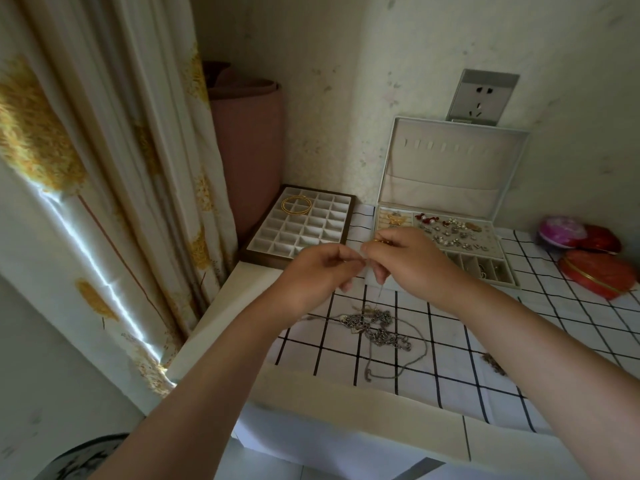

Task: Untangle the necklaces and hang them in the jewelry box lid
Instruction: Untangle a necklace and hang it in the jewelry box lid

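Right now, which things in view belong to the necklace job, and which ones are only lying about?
Job: left hand and right hand, pinching a thin chain; tangled necklaces on the cloth; open jewelry box lid with hooks.
Lying about: divided tray with gold bangles; red tins; wall socket; curtain.

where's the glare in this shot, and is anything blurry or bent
Head view: a bright daylight streak glares on the curtain; the wide lens bows its folds; the thin chain pinched by left hand and right hand is faint and soft.
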### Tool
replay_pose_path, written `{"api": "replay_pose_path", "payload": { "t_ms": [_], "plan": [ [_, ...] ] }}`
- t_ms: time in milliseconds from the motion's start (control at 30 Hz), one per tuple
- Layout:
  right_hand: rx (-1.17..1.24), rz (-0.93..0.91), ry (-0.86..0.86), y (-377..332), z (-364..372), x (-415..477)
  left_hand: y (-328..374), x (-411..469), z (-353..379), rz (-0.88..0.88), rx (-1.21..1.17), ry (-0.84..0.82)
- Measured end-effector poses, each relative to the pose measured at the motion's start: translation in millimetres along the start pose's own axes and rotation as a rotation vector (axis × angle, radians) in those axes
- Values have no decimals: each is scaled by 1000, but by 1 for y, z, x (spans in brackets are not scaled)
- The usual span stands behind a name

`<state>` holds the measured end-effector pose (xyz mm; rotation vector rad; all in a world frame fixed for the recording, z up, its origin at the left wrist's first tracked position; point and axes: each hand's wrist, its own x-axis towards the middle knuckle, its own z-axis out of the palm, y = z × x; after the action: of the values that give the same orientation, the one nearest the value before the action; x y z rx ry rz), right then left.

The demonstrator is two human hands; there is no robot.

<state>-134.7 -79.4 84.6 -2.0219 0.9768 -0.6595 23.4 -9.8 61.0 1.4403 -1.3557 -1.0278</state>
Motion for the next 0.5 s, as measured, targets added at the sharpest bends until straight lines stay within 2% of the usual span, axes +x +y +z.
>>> {"api": "replay_pose_path", "payload": {
  "t_ms": [167, 233, 367, 500],
  "plan": [
    [187, 116, -52, 10, -11, -1, -2, 6, -20, -83, 59, -27],
    [157, 120, -29, 23, -12, 1, -1, 5, -30, -98, 73, -31],
    [-38, 60, -21, 39, -13, -1, -5, 5, -51, -131, -146, -52],
    [-85, 111, -60, 43, -5, -8, -6, 3, -57, -121, -382, -93]
  ]
}}
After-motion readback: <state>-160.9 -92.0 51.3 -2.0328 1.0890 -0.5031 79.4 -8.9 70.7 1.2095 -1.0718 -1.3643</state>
